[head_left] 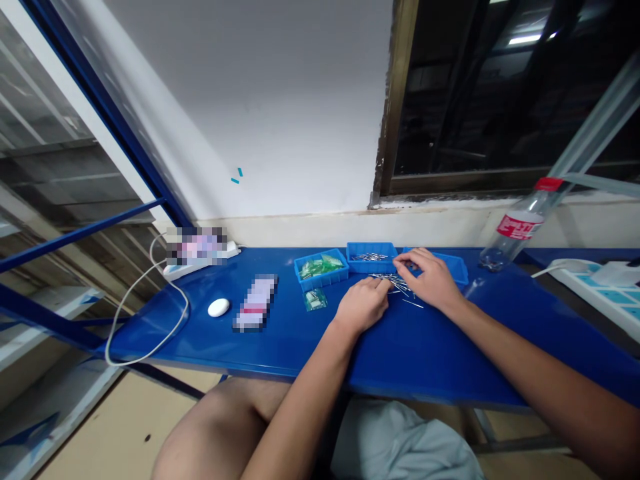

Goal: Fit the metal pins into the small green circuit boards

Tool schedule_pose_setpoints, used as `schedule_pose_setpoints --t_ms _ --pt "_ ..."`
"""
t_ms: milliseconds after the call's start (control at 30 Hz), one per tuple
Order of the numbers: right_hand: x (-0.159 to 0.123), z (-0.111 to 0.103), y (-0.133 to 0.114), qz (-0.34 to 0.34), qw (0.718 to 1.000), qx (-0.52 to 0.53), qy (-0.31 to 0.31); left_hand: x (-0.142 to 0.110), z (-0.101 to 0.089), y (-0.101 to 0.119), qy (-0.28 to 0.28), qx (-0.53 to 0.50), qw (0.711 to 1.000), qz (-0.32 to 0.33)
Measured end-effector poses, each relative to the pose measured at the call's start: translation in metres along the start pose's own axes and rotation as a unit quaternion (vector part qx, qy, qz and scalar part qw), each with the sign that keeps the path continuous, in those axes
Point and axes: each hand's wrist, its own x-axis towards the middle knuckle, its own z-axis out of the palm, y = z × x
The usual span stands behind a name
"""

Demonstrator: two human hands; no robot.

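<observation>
The pins (pixel 399 285) lie in a loose pile on the table (pixel 295 343), before the middle tray (pixel 373 267), which contains similar pins. The left hand (pixel 365 303), fingers curled, is at the pile; the right hand (pixel 425 275) is just beside, its thumb and finger narrow. I cannot tell if either holds a pin. Green packets (pixel 320 267) are in the left tray (pixel 325 279).

I can't see all of one blue tray (pixel 459 268) behind the right hand (pixel 427 275) — the phone-shaped slab (pixel 256 301) is pixelated, a power strip (pixel 603 295) cut off rightward.
</observation>
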Motion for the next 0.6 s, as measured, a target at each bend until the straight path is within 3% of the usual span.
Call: schedule_pose_setpoints --t_ms 167,367,500,600 --pt "-0.004 0.007 -0.003 0.010 0.993 0.084 -0.078 -0.002 -0.001 -0.005 0.062 -0.076 0.993 -0.068" --pt "-0.010 0.021 0.006 0.102 0.966 0.203 -0.121 -0.004 -0.002 -0.011 0.097 -0.120 0.983 -0.095" --pt "-0.012 0.024 0.005 0.187 0.938 0.283 -0.071 -0.005 -0.003 -0.011 0.131 -0.086 0.985 -0.073" --pt "-0.013 0.023 0.002 0.204 0.935 0.288 -0.030 -0.004 -0.004 -0.009 0.140 -0.055 0.987 -0.052"
